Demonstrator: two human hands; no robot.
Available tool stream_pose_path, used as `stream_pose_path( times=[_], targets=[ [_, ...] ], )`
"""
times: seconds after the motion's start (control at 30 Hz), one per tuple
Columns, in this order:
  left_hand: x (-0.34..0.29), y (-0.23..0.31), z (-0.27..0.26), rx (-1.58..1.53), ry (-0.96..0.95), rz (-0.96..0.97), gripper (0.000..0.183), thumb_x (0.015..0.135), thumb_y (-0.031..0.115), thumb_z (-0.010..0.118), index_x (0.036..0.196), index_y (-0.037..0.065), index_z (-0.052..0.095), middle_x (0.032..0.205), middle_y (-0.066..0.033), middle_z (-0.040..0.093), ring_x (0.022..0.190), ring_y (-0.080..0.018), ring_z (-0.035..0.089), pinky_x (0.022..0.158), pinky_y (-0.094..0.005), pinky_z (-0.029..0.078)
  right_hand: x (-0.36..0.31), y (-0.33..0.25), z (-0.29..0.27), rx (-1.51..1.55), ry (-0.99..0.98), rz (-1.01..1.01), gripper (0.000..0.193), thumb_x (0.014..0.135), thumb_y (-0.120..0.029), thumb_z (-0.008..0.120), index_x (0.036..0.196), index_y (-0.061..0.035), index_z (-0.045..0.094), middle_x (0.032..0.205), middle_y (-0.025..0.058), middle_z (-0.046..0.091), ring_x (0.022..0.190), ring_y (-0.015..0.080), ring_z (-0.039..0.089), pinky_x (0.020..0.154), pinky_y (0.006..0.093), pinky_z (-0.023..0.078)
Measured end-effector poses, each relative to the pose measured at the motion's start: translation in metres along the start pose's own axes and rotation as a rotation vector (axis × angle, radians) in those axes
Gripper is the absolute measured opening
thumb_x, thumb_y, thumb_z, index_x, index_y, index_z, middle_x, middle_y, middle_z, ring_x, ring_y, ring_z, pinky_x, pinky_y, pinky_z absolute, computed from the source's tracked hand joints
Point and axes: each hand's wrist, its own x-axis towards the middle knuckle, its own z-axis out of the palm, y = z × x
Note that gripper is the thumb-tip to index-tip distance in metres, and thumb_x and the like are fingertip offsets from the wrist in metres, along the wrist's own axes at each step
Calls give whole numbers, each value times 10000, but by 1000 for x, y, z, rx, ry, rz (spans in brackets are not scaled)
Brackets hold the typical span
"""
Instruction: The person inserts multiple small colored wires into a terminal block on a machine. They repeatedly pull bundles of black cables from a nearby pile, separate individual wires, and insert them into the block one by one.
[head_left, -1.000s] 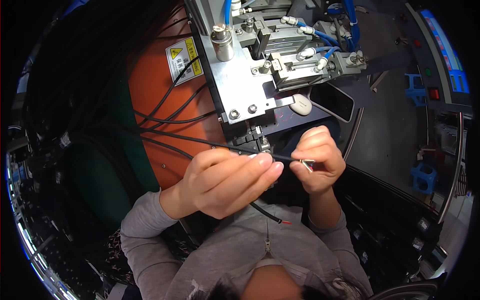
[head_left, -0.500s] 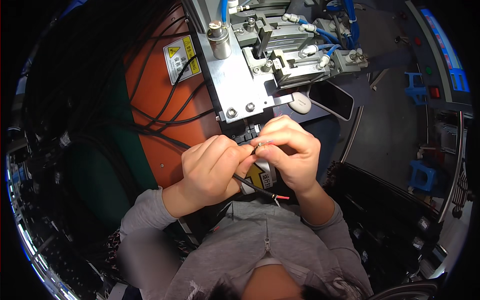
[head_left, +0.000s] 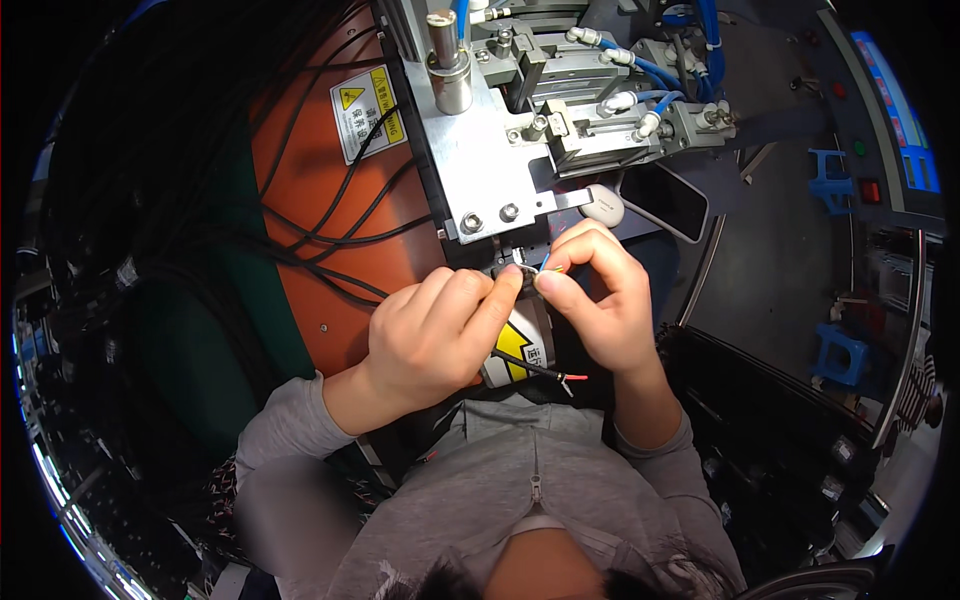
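My left hand [head_left: 430, 330] is closed, its thumb and forefinger pressed together at the end of a black cable, most of which the fingers hide. Thin wires [head_left: 534, 268], one of them whitish, run from there to my right hand [head_left: 605, 300]. That hand pinches the wire tips, where a bit of blue and yellow shows. Below the left hand a second black cable end [head_left: 535, 371] sticks out, with red and white wires bared. Both hands are just in front of a small dark fixture [head_left: 507, 262] under the metal plate.
A silver plate [head_left: 480, 180] with bolts and a metal post [head_left: 446, 60] overhangs the work spot. Behind it are clamps and blue air hoses [head_left: 655, 70]. A phone [head_left: 672, 203] and a white oval case [head_left: 603, 206] lie at right. Black cables [head_left: 340, 240] cross the orange surface [head_left: 310, 300].
My right hand has drawn slightly right, away from the left fingertips, so the thin wires show between them. The post on the plate now shows a longer rod on top.
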Motion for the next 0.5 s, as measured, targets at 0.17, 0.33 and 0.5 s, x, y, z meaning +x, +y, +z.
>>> stream_pose_path(
  times=[0.17, 0.33, 0.5],
  targets=[
    [-2, 5, 1, 43, -64, 58, 349, 675, 126, 642, 1008, 33, 690, 796, -28, 606, 568, -119, 522, 459, -236, 393, -5, 18, -11, 179, -68, 158, 85, 780, -30, 699, 834, 23, 663, 820, 96, 642, 780, 157, 604, 709, 272, 467],
    [-1, 5, 6, 112, -149, 40, 352, 675, 119, 631, 1014, 40, 683, 734, 2, 502, 585, -100, 473, 442, -226, 353, 1, 19, 1, -187, 21, 7, 60, 772, -19, 686, 813, 19, 662, 790, 109, 642, 740, 214, 609, 681, 298, 472],
    [1, 5, 8, 181, -171, 11, 320, 688, 107, 617, 991, 21, 670, 703, 17, 424, 602, -84, 430, 425, -209, 333, 5, 18, 15, -390, 95, -115, 69, 746, -12, 664, 717, -3, 603, 708, 102, 576, 665, 273, 531, 608, 357, 428]
  ],
)
